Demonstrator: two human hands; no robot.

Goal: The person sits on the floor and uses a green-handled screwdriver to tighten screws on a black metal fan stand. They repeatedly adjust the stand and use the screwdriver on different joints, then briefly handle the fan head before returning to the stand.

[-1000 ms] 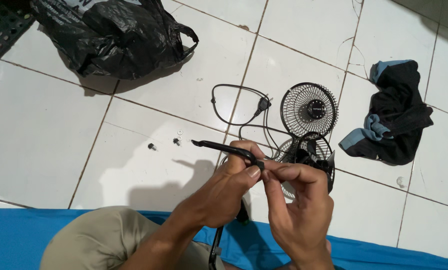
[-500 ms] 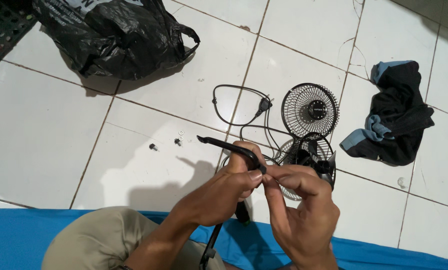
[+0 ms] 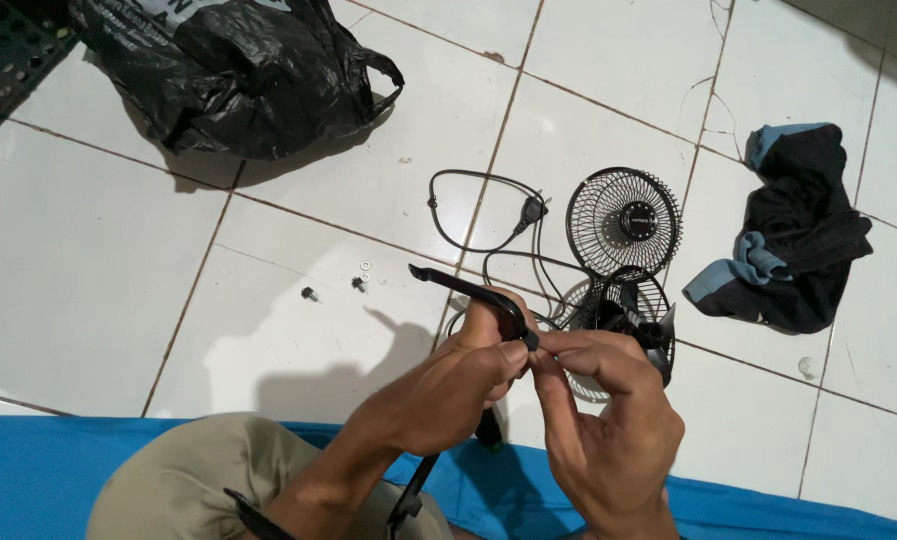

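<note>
1. Since 1 s ago: curved black bar tip shifted slightly right; both hands stay pinched together.
2. Left hand wraps the bar; right hand fingertips clamp a small part, too small to identify, at its bend.
3. Bar: smooth, thin; long axis points upper-left, held above the glossy tile floor.
4. Crinkled black plastic bag: contents hidden.
5. Round wire fan grille lies flat.

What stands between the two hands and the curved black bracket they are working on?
Nothing visible does. The left hand already grips the curved black bracket, and the fingertips of the right hand pinch at its bend next to the left thumb. The small fan and its cord lie behind on the tiled floor, apart.
</note>
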